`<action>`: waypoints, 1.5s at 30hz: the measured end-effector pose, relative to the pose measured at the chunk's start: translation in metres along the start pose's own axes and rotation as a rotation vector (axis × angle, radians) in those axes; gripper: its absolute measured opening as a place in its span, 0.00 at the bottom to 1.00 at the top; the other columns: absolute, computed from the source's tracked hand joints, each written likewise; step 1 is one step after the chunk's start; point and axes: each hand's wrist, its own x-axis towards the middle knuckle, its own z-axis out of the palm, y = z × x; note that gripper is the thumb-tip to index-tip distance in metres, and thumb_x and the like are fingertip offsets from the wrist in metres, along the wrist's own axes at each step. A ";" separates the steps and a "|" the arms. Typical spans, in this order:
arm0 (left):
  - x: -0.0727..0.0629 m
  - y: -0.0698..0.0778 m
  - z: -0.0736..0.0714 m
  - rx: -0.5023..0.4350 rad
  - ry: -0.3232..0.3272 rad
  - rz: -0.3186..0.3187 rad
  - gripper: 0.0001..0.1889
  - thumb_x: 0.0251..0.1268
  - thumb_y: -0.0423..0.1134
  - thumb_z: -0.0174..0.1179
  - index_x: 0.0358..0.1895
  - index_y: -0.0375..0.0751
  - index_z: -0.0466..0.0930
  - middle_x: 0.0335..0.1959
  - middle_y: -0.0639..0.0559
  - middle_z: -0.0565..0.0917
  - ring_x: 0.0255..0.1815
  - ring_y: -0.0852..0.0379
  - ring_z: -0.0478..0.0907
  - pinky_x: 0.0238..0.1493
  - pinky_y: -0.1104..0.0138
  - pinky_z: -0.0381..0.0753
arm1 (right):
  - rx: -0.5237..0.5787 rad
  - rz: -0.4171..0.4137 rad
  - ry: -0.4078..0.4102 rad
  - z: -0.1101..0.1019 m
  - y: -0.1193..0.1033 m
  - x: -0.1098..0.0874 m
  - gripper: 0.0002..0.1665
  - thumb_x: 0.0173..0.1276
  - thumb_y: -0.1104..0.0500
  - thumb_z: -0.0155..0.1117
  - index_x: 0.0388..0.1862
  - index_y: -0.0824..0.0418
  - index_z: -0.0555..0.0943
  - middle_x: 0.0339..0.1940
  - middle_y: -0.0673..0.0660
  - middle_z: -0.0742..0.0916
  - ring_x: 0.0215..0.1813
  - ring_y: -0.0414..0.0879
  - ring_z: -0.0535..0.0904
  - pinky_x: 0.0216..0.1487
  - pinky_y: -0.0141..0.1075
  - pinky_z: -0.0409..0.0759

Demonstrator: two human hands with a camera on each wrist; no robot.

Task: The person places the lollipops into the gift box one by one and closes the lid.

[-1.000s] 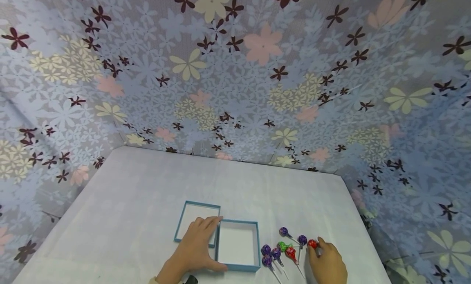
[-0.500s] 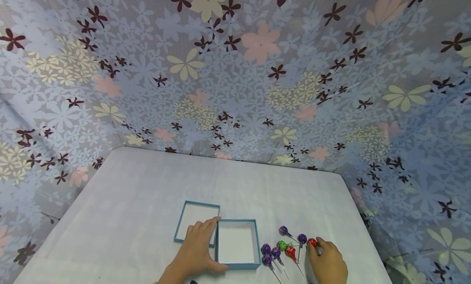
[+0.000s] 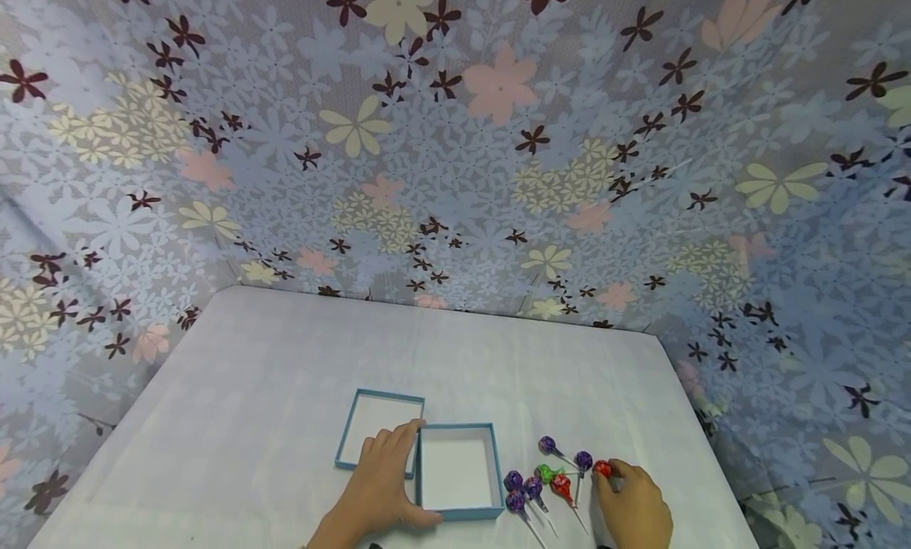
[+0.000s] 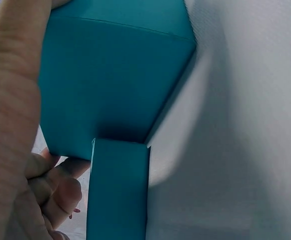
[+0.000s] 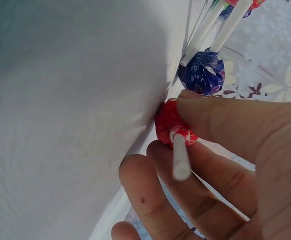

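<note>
My left hand (image 3: 380, 486) spans the teal-rimmed box (image 3: 461, 513), thumb along its near wall and fingers at the far left corner. In the left wrist view the box's teal wall (image 4: 110, 80) fills the space between thumb and fingers. My right hand (image 3: 633, 505) pinches a red lollipop (image 3: 602, 468) by its wrapped head. From the right wrist its white stick (image 5: 181, 162) points toward the camera, the thumb on one side of the head and fingers on the other. Left of this hand lie several lollipops, including a second red lollipop (image 3: 561, 486) and a green lollipop (image 3: 545, 474).
The shallow box lid (image 3: 356, 422) lies open side up against the box's left, partly behind my left hand. Purple lollipops (image 3: 514, 480) lie close by the box's right wall. A flowered cloth (image 3: 455, 177) rises behind the white table (image 3: 285, 351).
The head view has shifted slightly. Both hands keep their places, left on the box and right at the red lollipop.
</note>
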 end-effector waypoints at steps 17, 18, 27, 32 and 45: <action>-0.001 0.003 0.004 -0.023 -0.008 -0.008 0.70 0.22 0.80 0.73 0.75 0.45 0.59 0.68 0.49 0.72 0.57 0.54 0.69 0.52 0.56 0.67 | -0.005 -0.001 0.022 -0.005 0.004 -0.005 0.23 0.61 0.54 0.72 0.50 0.68 0.84 0.41 0.66 0.87 0.46 0.68 0.83 0.44 0.59 0.78; -0.001 0.003 0.005 -0.020 -0.007 -0.006 0.70 0.22 0.80 0.73 0.75 0.44 0.60 0.68 0.49 0.72 0.57 0.54 0.69 0.52 0.56 0.67 | -0.007 -0.002 0.024 -0.005 0.004 -0.005 0.23 0.61 0.54 0.72 0.50 0.68 0.84 0.41 0.65 0.88 0.46 0.67 0.83 0.44 0.59 0.78; -0.002 0.003 0.005 -0.020 -0.003 0.002 0.70 0.23 0.79 0.73 0.75 0.44 0.59 0.68 0.48 0.72 0.61 0.51 0.69 0.53 0.54 0.67 | -0.008 -0.011 0.111 -0.014 0.002 -0.011 0.21 0.61 0.54 0.72 0.47 0.68 0.85 0.38 0.64 0.88 0.41 0.65 0.83 0.41 0.58 0.78; -0.003 0.003 0.005 -0.019 0.017 0.014 0.70 0.23 0.79 0.73 0.74 0.43 0.59 0.67 0.48 0.72 0.62 0.50 0.69 0.54 0.53 0.67 | 0.026 -0.039 0.217 -0.016 -0.007 -0.020 0.20 0.60 0.54 0.72 0.45 0.68 0.86 0.38 0.65 0.89 0.33 0.60 0.84 0.41 0.58 0.75; 0.000 0.004 0.004 -0.018 0.002 -0.002 0.70 0.23 0.77 0.75 0.75 0.44 0.58 0.67 0.47 0.72 0.64 0.49 0.68 0.56 0.50 0.67 | 0.192 -0.107 0.342 -0.022 -0.048 -0.045 0.16 0.62 0.54 0.74 0.43 0.64 0.88 0.38 0.63 0.90 0.29 0.54 0.81 0.59 0.68 0.56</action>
